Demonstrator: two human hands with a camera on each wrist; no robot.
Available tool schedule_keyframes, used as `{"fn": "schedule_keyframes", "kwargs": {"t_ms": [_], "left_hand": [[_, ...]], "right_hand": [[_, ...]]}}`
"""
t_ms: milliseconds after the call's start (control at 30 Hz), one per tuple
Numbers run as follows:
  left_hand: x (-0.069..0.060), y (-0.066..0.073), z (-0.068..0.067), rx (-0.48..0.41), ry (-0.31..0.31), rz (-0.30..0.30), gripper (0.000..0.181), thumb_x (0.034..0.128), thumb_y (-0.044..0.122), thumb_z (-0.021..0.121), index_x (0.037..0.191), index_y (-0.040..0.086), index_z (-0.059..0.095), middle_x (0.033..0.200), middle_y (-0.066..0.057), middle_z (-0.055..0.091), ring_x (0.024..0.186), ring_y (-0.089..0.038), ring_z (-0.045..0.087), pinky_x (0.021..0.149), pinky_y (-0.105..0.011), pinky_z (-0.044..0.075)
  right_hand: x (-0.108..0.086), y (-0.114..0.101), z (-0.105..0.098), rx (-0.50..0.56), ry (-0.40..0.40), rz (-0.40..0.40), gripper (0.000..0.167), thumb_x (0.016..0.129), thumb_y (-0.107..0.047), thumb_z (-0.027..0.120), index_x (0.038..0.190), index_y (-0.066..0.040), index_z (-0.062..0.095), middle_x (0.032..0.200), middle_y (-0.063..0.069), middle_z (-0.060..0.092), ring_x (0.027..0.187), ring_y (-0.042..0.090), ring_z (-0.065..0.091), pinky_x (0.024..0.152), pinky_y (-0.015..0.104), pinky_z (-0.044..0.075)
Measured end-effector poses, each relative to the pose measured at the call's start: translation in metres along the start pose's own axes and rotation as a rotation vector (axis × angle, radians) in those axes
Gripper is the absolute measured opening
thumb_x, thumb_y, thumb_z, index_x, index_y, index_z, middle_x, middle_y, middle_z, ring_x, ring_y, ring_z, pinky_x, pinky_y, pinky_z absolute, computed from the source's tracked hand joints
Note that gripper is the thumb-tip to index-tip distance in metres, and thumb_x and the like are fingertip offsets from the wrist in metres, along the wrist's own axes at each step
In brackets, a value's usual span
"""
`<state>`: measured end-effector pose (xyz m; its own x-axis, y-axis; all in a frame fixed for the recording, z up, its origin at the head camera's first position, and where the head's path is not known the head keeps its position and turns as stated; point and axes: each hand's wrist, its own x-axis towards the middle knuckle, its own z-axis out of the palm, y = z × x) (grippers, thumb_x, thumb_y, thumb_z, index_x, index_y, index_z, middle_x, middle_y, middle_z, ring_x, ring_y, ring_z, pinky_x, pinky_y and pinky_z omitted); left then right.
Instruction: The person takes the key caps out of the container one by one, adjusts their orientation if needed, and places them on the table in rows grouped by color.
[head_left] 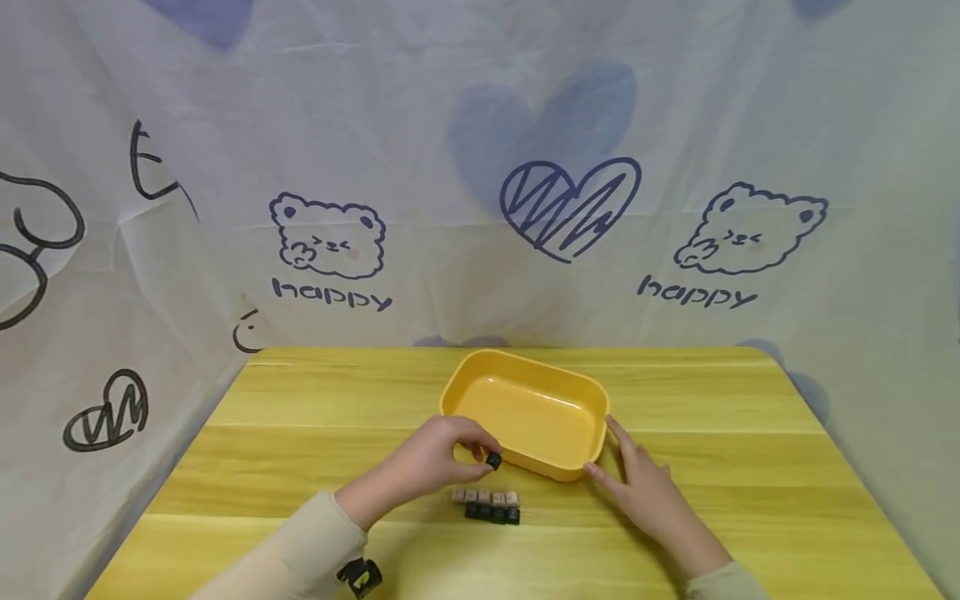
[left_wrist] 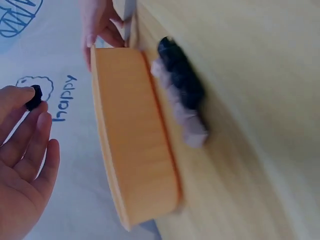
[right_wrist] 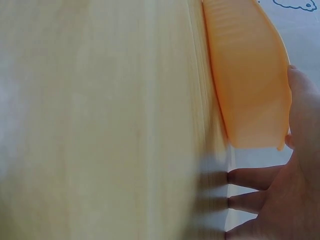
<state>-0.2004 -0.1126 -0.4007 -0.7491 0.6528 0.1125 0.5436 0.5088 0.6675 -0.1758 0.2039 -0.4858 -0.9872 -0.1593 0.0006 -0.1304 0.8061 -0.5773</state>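
Between thumb and fingers, my left hand (head_left: 438,450) pinches a small black keycap (head_left: 493,460) by the near left side of a yellow plastic tray (head_left: 528,367). The left wrist view shows the keycap (left_wrist: 34,98) at the fingertips, the other fingers loosely bent. My right hand (head_left: 648,492) touches the tray's near right corner, thumb and index finger on either side of it. In the right wrist view, its other fingers (right_wrist: 255,177) extend down towards the table. Just in front of the tray lie a row of whitish keycaps (head_left: 484,497) and a row of black keycaps (head_left: 492,513).
The tray stands on a wood-grain table (head_left: 315,467), its visible inside bare. A pale cloth (head_left: 420,142) with drawn hearts and bears hangs behind the table and along its left side. A black strap-like object (head_left: 361,577) is by the left sleeve.
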Motion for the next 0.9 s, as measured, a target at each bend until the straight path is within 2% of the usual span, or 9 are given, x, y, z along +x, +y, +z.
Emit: {"fn": "schedule_keyframes", "kwargs": {"t_ms": [100,167,233,500,700,900], "left_hand": [[-0.012,-0.006,0.004,-0.039,-0.005,-0.086,0.018,0.0863,0.013,0.075,0.104,0.015,0.075,0.095,0.013,0.069,0.084,-0.005,0.062,0.076,-0.030,0.053],[-0.018,-0.011,0.007,-0.050,-0.005,-0.121,0.017,0.0866,0.013,0.075,0.103,0.015,0.075,0.095,0.012,0.070,0.084,-0.005,0.063,0.076,-0.034,0.054],[-0.023,-0.015,0.010,-0.048,0.002,-0.129,0.016,0.0861,0.012,0.075,0.102,0.015,0.075,0.095,0.011,0.070,0.085,-0.007,0.064,0.077,-0.038,0.055],[-0.040,-0.033,0.020,-0.032,0.036,-0.189,0.016,0.0808,0.007,0.078,0.096,0.010,0.075,0.090,0.004,0.072,0.076,-0.005,0.065,0.071,-0.026,0.054],[-0.045,-0.038,0.027,0.050,0.059,-0.276,0.015,0.0775,0.002,0.079,0.091,0.010,0.077,0.086,0.002,0.071,0.070,-0.007,0.060,0.061,-0.023,0.050],[-0.048,-0.042,0.033,0.093,0.037,-0.298,0.013,0.0744,0.009,0.083,0.087,0.010,0.078,0.080,0.004,0.071,0.066,-0.003,0.059,0.059,-0.022,0.049]], "right_hand": [[0.001,-0.001,0.001,0.000,0.004,-0.010,0.083,0.096,-0.059,0.048,0.157,-0.016,0.011,0.147,0.029,0.035,0.131,0.054,0.033,0.096,0.078,0.012],[0.001,-0.001,0.002,-0.001,0.009,-0.015,0.083,0.096,-0.059,0.048,0.157,-0.016,0.012,0.146,0.028,0.036,0.131,0.054,0.034,0.096,0.079,0.012],[0.001,0.000,0.002,-0.004,0.015,-0.018,0.083,0.096,-0.058,0.048,0.157,-0.015,0.012,0.146,0.029,0.037,0.130,0.054,0.034,0.096,0.079,0.013],[0.000,-0.002,0.000,-0.012,0.008,-0.002,0.084,0.096,-0.059,0.047,0.157,-0.016,0.010,0.146,0.030,0.036,0.129,0.053,0.036,0.096,0.079,0.014],[0.000,-0.001,-0.001,-0.010,0.019,-0.012,0.083,0.096,-0.058,0.048,0.157,-0.016,0.011,0.146,0.030,0.036,0.128,0.054,0.037,0.095,0.079,0.012],[0.000,-0.003,-0.002,0.000,0.014,-0.008,0.083,0.096,-0.058,0.048,0.157,-0.015,0.011,0.146,0.030,0.036,0.129,0.054,0.037,0.095,0.080,0.012]]}}
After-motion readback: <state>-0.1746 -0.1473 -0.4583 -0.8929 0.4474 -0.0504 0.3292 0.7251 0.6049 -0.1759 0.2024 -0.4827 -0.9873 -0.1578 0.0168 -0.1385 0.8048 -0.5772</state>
